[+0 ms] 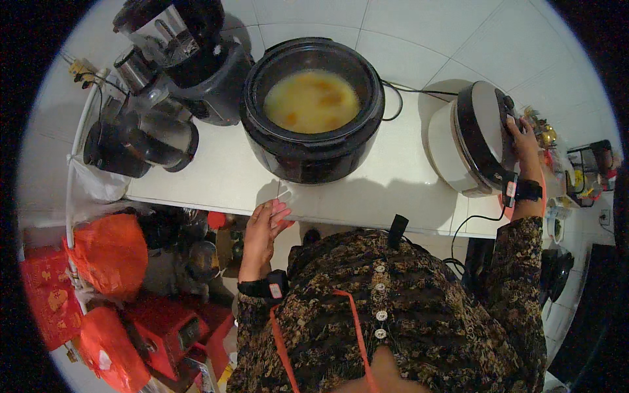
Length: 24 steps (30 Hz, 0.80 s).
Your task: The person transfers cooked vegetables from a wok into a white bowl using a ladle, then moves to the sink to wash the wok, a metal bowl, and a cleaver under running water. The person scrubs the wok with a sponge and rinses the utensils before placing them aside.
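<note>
My right hand [526, 142] reaches to the lidded white electric cooker [442, 142] on the right. Its fingers are on the black fitting [506, 105] on top of the grey-and-black lid [484, 127]. The hand partly hides that fitting. My left hand [265, 231] hovers at the counter's front edge with loosely bent fingers, and I see no clear object in it. In front of me stands a black electric cooker [309, 159] without a lid on it. Yellowish, cloudy liquid [314, 105] with orange-brown patches lies in its inner pot.
A black blender-like appliance [211, 83] and a glass jug [164, 137] crowd the left of the white counter [344, 206]. A black cord [417, 91] runs behind the cookers. Orange bags [110, 255] and red boxes [164, 334] fill the lower left. A wire rack [587, 172] stands far right.
</note>
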Motion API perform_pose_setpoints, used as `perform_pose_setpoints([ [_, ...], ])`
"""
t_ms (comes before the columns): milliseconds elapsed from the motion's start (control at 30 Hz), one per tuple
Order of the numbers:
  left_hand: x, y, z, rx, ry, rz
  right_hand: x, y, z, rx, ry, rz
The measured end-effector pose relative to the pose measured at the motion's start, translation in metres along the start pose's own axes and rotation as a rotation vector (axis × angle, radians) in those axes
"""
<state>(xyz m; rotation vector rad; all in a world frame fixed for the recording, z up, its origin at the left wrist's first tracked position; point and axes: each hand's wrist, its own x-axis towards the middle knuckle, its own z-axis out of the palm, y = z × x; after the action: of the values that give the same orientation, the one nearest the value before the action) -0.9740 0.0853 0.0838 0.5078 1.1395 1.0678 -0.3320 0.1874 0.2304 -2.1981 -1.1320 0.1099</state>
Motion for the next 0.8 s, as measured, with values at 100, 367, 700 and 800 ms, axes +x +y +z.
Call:
perform_pose_setpoints([
  [100,-0.008,0.003,0.003,0.013,0.009,0.003,0.007,0.012,0.002,-0.334,0.084,-0.109],
  [367,-0.029,-0.014,0.011,0.209,-0.177,-0.015,-0.078,0.023,-0.017,-0.083,0.126,-0.325],
  [700,0.000,-0.079,0.076,0.567,-0.354,-0.293,-0.232,0.060,-0.011,-0.101,0.166,-0.317],
  [800,-0.029,-0.092,0.100,0.658,-0.269,-0.443,-0.254,0.073,-0.022,-0.109,0.035,-0.300],
])
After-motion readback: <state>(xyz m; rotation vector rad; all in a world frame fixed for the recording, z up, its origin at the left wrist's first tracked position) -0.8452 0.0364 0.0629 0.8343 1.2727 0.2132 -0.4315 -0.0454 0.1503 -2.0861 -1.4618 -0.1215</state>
